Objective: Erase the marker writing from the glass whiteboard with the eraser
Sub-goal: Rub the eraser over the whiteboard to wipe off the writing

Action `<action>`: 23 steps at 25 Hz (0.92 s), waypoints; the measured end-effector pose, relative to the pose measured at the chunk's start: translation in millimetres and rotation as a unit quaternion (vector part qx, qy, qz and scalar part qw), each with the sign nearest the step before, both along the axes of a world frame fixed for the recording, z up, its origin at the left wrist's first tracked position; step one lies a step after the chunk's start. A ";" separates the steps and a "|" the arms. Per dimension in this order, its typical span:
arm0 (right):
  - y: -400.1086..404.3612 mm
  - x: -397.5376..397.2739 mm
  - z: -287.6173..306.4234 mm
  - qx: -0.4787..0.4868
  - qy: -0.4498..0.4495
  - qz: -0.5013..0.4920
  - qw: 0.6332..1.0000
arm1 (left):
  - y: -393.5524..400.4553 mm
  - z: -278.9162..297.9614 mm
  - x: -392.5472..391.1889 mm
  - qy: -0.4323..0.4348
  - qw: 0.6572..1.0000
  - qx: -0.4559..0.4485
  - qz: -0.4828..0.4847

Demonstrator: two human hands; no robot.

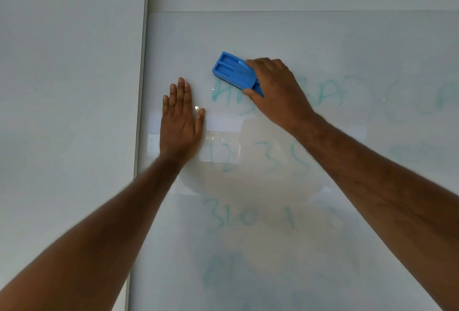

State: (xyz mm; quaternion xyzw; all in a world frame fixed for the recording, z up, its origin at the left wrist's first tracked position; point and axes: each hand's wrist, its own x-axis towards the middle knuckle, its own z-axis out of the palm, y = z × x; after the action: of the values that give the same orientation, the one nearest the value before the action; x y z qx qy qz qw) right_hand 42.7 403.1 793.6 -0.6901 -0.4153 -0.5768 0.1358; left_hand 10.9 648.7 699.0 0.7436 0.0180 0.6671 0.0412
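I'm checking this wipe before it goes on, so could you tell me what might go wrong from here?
The eraser sits at the top row's left end, so later rows of teal writing could be missed. The left hand, flat on the glass whiteboard, may leave prints. The right hand grips one end, so pressure may be uneven.

The flat left hand blocks the pale glass whiteboard beside its grey metal frame strip; bare glass lies above the blue plastic eraser, seemingly unobstructed.
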 end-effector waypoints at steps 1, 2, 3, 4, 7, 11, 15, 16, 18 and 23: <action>4.1 0.4 0.1 0.000 -0.007 -0.005 1.000 | 1.1 -0.7 1.3 -0.009 1.000 0.002 0.007; 7.5 0.3 -0.9 0.000 -0.016 -0.011 1.000 | 2.1 -0.7 2.3 -0.014 1.000 0.004 0.010; 10.3 -0.2 -3.2 -0.005 -0.024 -0.017 1.000 | 3.4 -0.8 3.5 -0.014 1.000 0.005 0.011; 12.0 -1.6 -6.8 -0.012 -0.031 -0.020 0.999 | 4.1 -1.0 4.5 -0.013 1.000 0.006 0.011; 9.9 -4.8 -26.8 -0.038 -0.048 -0.018 0.998 | 4.2 -1.6 5.1 -0.015 1.000 0.008 0.012; -11.2 1.1 -45.5 -0.065 -0.060 -0.030 0.996 | 5.2 -3.2 4.6 -0.018 1.000 0.003 0.004; -21.7 9.9 -18.5 -0.016 -0.045 -0.032 0.998 | 6.2 -5.1 4.4 -0.031 0.999 0.004 -0.026; -17.1 10.0 -8.8 -0.005 -0.042 -0.029 0.999 | 7.1 -5.9 4.0 -0.037 0.999 0.003 -0.034; -0.4 6.9 5.6 0.003 -0.042 -0.022 0.999 | 8.3 -7.3 3.1 -0.049 0.997 0.000 -0.053; 39.0 -5.8 -9.6 -0.054 -0.063 -0.019 0.996 | 11.9 -7.8 1.7 -0.059 0.996 0.003 -0.069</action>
State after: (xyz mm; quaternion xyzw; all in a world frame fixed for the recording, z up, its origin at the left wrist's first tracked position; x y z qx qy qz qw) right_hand 36.9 442.1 784.0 -0.6662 -0.4408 -0.5984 0.0606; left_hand 12.6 660.7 691.2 0.7023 -0.0378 0.7056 0.0862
